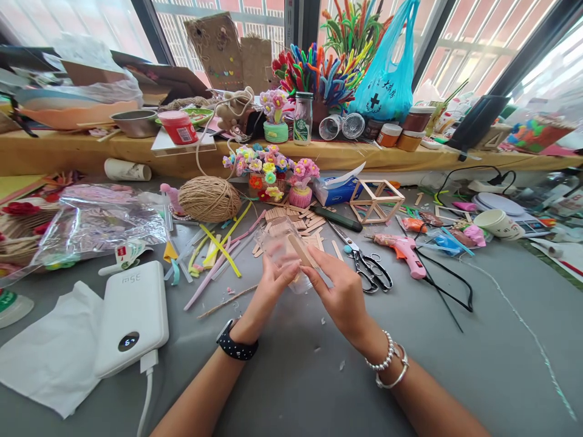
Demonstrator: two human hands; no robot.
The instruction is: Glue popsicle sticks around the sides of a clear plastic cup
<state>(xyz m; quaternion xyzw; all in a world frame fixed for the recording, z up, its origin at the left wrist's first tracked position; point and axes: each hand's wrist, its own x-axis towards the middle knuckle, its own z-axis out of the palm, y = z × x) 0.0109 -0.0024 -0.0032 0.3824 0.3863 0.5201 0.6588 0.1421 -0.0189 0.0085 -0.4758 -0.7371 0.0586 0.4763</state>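
Left of the scissors (364,258), your left hand (268,285) steadies a clear cup (285,252) while your right hand (339,291) pinches a wooden stick (301,249) flat against it.

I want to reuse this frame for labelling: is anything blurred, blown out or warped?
Head view: the hands, left hand and right hand, and the clear cup are motion-blurred; the windows are overexposed; wide-angle distortion bends the shelf edge; the scissors stay sharp.

pink glue gun (407,250), white power bank (132,315), tan twine ball (209,198)
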